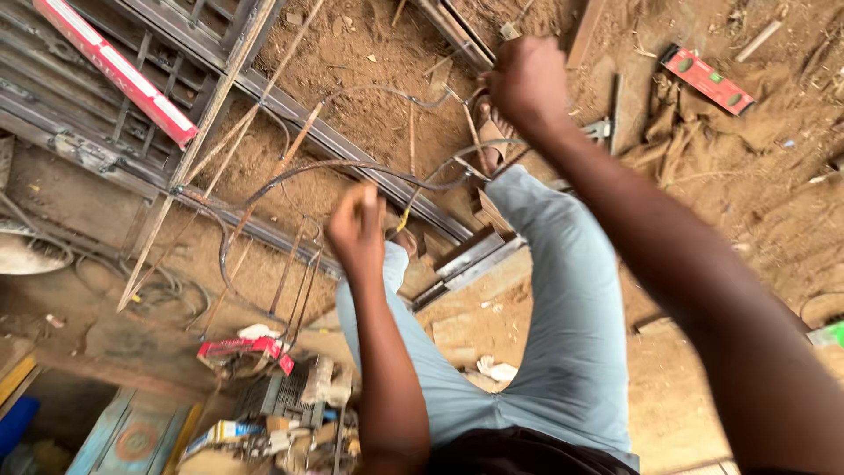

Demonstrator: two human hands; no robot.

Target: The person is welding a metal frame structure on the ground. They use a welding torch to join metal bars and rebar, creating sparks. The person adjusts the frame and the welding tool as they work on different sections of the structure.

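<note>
Dark, thin cable (pixel 352 165) loops in a loose curve across the middle of the view, running from about nine o'clock up toward one o'clock, where the right hand (pixel 527 84) is closed in a fist around it. The left hand (pixel 356 230), just below centre, has its fingers curled together on a short yellowish piece beside the cable (whether it also grips the cable itself I cannot tell). Thin rusty rods (pixel 290 149) cross under the cable at a slant. Pale blue trouser legs (pixel 563 308) fill the lower middle, with a sandalled foot (pixel 486 132) just under the right hand. The ground (pixel 369 53) is reddish-brown packed earth, littered with scraps. A grey metal grille frame (pixel 132 114) lies flat at ten o'clock, with a long red and white spirit level (pixel 114 70) resting on it. A shorter red level (pixel 708 79) lies at two o'clock near some crumpled brown sacking (pixel 677 132). At seven o'clock sits a heap of small boxes and tools (pixel 272 396), well apart from both hands.
</note>
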